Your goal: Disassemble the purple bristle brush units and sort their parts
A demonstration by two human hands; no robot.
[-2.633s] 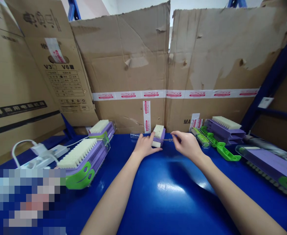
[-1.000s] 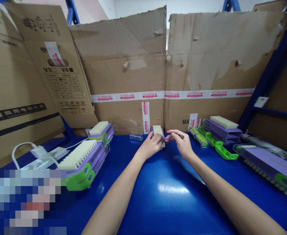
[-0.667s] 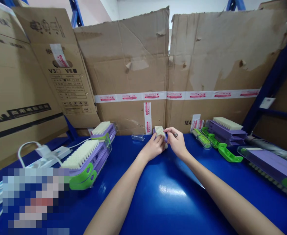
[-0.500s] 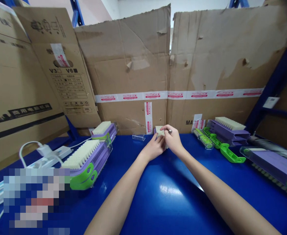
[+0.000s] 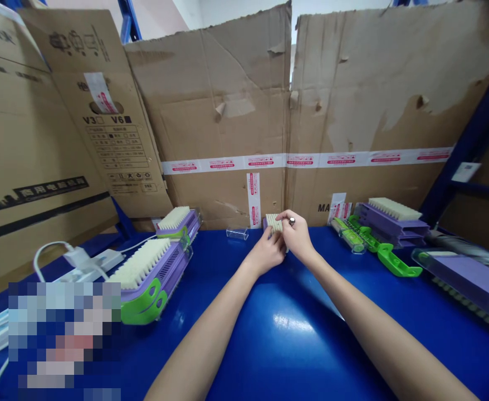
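Note:
At the back middle of the blue table, both my hands meet at a purple brush with cream bristles [image 5: 273,221]. My left hand [image 5: 267,249] curls its fingers around the near left side of the brush and hides much of its body. My right hand [image 5: 298,234], with a ring on one finger, has bent fingers closed at the bristles and the right side of the brush. The fingertips are partly hidden, so whether the right hand pinches some smaller part cannot be seen. Just left of the hands lies a small clear plastic piece [image 5: 237,234].
Two purple brushes with green parts [image 5: 144,278] [image 5: 177,223] stand on the left, beside a white power strip [image 5: 98,262] with cables. More purple brush bodies [image 5: 395,223] and green handles [image 5: 399,262] lie on the right. Cardboard sheets [image 5: 228,122] wall off the back.
Both hands stay at the brush with almost the same hold; the right hand's fingers have shifted only slightly. The view has moved a little.

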